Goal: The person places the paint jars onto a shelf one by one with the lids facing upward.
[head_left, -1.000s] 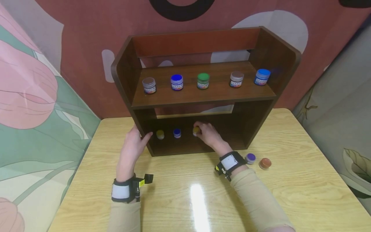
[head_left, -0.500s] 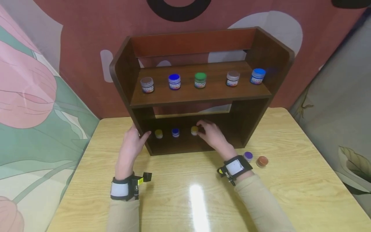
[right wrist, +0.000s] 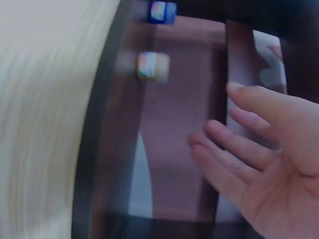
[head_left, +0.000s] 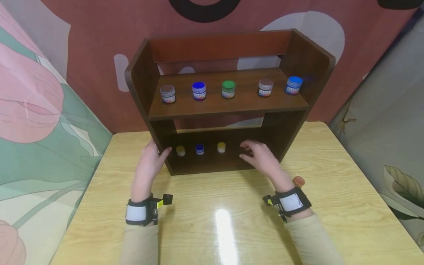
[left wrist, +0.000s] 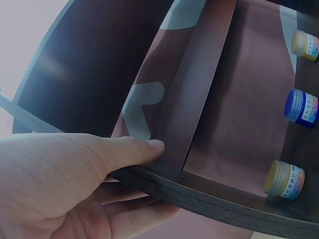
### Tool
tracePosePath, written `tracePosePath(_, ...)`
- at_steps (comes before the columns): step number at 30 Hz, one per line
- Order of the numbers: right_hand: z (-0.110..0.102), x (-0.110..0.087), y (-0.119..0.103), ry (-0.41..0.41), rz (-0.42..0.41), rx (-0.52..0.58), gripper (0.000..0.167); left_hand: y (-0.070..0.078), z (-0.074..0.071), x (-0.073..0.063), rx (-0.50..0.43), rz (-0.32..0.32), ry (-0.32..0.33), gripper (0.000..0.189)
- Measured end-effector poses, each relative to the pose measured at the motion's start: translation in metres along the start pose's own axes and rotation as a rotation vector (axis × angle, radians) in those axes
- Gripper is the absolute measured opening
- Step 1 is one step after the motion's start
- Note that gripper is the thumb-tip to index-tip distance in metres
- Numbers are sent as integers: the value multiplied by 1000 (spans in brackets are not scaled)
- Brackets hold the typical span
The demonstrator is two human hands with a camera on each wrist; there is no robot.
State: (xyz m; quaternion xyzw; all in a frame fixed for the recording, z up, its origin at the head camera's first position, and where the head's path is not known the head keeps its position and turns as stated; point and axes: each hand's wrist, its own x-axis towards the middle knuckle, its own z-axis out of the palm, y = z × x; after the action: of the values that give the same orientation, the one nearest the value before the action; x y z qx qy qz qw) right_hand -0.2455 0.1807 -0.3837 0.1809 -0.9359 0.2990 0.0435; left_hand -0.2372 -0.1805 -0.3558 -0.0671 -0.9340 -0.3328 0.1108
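Observation:
A dark brown two-tier shelf [head_left: 228, 115] stands on the table. My left hand [head_left: 149, 162] grips its left side panel, thumb inside and fingers outside, as the left wrist view shows. My right hand [head_left: 261, 156], fingers loosely bent and holding nothing, is in front of the lower tier's right part. Left of it on that tier stands a yellow-lidded paint jar [head_left: 221, 147], apart from the fingers. Farther left are a blue paint jar [head_left: 199, 149] and another yellow-lidded paint jar [head_left: 180, 151], the nearest to my left thumb.
Along the upper tier stand several paint jars, among them a green one [head_left: 228, 89] and a light blue one [head_left: 293, 85]. An orange-brown-lidded jar [head_left: 299, 181] sits on the table [head_left: 185, 228] beside my right wrist. A patterned cloth [head_left: 92, 73] hangs behind.
My right hand has let go of the right-hand yellow-lidded jar and moved right, away from it. The purple-lidded jar on the table is now hidden behind my right arm. My left hand stays put.

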Motion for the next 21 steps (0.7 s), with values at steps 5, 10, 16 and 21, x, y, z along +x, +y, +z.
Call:
tracePosePath(5,-21,-17,10,-95,40,-23,36,1,1,0,2,10,5,43)
tracePosePath(10,-35,-32,26,-132,49,-51,35,2,0,0,1,6,1,43)
tracePosePath(16,-46,-51,37,-209,98,-95,34,1,0,0,3,0,-3,46)
tracePosePath(21,-50,-66,43,-253,85,-167,23,0,0,0,-5,10,7,44)
